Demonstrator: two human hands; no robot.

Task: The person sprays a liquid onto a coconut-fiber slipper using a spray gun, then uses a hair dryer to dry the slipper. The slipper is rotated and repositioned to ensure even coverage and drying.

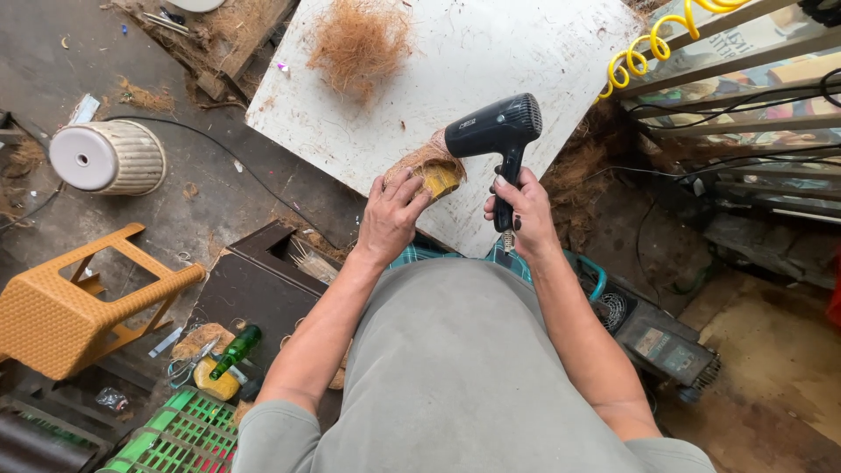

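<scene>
View from above, looking down a person's grey shirt to two bare hands held out over the near edge of a white desk (491, 52). The left hand (390, 215) is closed around a small yellow object wrapped in brown coconut fibre (434, 171), fingers curled over its near side. The right hand (519, 210) grips the handle of a black hair dryer (495, 130), which stands upright with its nozzle pointing left, right up against the fibre-wrapped object. Both hands are close together, almost side by side.

Beyond the hands, further up the desk, lies a loose clump of brown fibre (359, 39). Far to the left of the left hand, on the dark floor, a white ribbed pot (109, 158) lies on its side, and nearer to the person an orange plastic stool (74, 302) is tipped over. Below the left arm sit a green glass bottle (235, 350) and a green plastic crate (180, 434). Up and to the right of the right hand, a yellow coiled hose (653, 39) hangs by a metal rack.
</scene>
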